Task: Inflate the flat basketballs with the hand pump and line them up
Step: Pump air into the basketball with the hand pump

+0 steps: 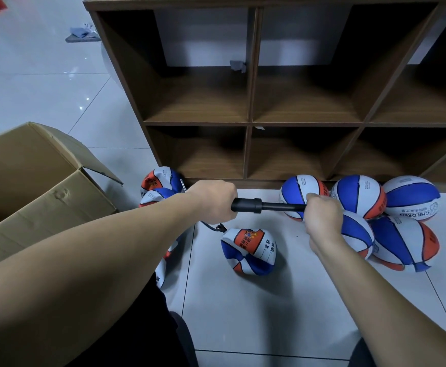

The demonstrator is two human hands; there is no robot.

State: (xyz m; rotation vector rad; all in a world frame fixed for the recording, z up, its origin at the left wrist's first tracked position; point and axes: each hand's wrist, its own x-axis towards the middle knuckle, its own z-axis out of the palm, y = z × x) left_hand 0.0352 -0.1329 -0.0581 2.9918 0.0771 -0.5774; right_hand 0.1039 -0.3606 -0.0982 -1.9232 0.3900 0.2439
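Here, a pale tiled floor [256, 313], glossy, with dark grout lines.

Shelf unit [251, 102]: dark wood, open cubbies in two visible rows, standing on the floor; a scrap of grey cloth [237, 66] lies in an upper cubby.

Cardboard box [39, 186]: open, flaps up, at the floor's left side.

Hand pump [267, 206]: black, held level above the floor. Left hand [214, 201] clenched round the barrel end; right hand [322, 218] clenched round the handle end, rod drawn out. A thin black hose [214, 228] hangs from the barrel toward the flat ball.

Flat basketball [248, 251]: blue, white, orange, crumpled, on the floor below the pump.

Inflated basketballs [359, 197]: five, clustered at the shelf's foot, right side.

More deflated balls [159, 185]: heaped at the shelf's left corner.

Grey rags [83, 34] lie on the far floor.
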